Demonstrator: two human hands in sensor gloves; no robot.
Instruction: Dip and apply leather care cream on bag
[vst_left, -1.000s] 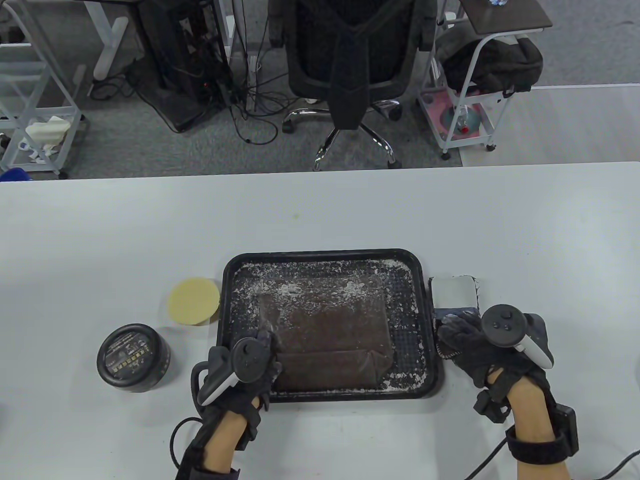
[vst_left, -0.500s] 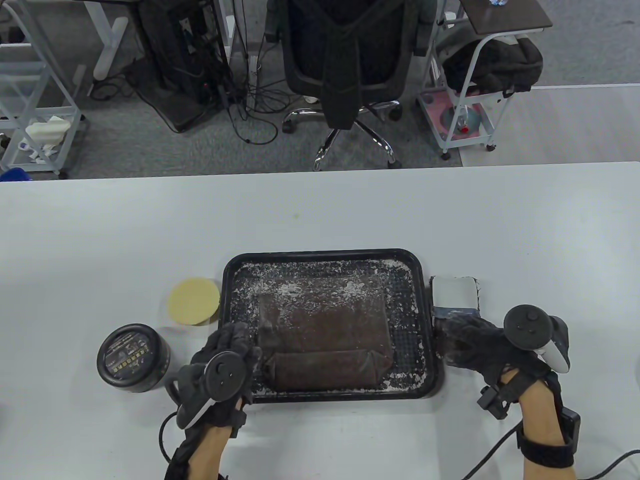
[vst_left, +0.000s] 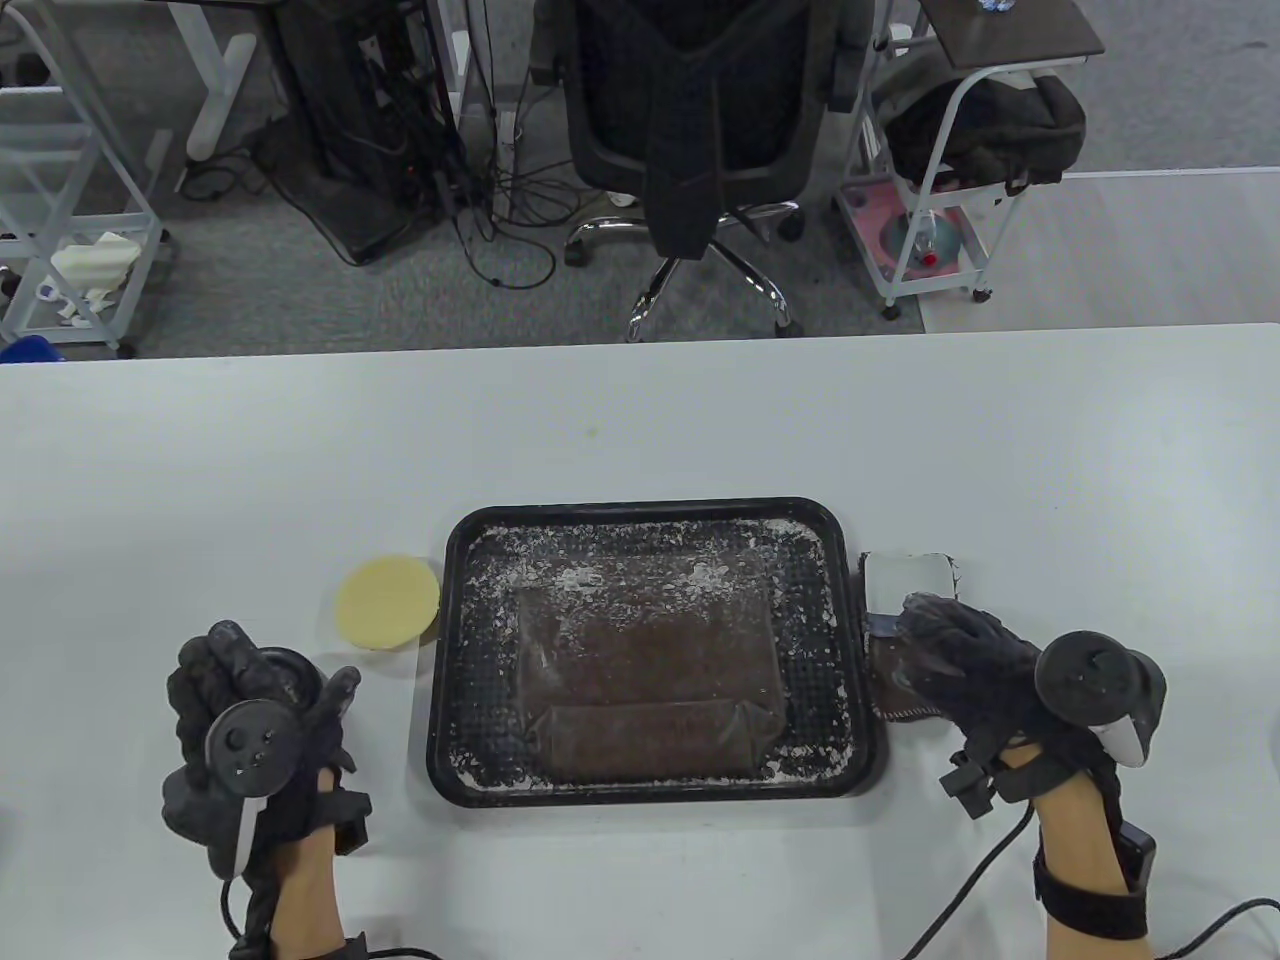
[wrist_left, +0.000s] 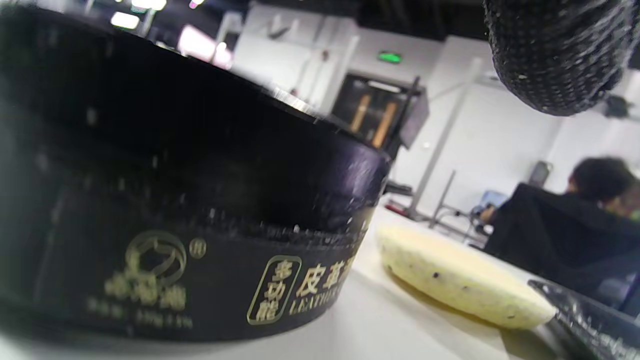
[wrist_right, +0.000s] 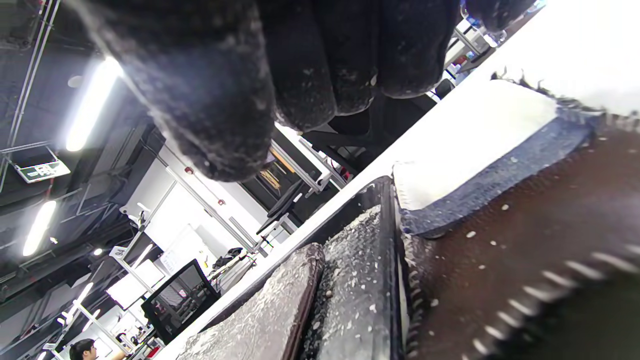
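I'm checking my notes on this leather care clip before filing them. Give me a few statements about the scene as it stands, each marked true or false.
1. The left hand is on the black cream jar. True.
2. The jar's lid lies on the table beside the tray. False: the left wrist view shows the lid on the jar.
3. The yellow sponge lies inside the black tray. False: it lies on the table left of the tray.
4. The brown bag lies in the tray. True.
5. The right hand is right of the tray. True.
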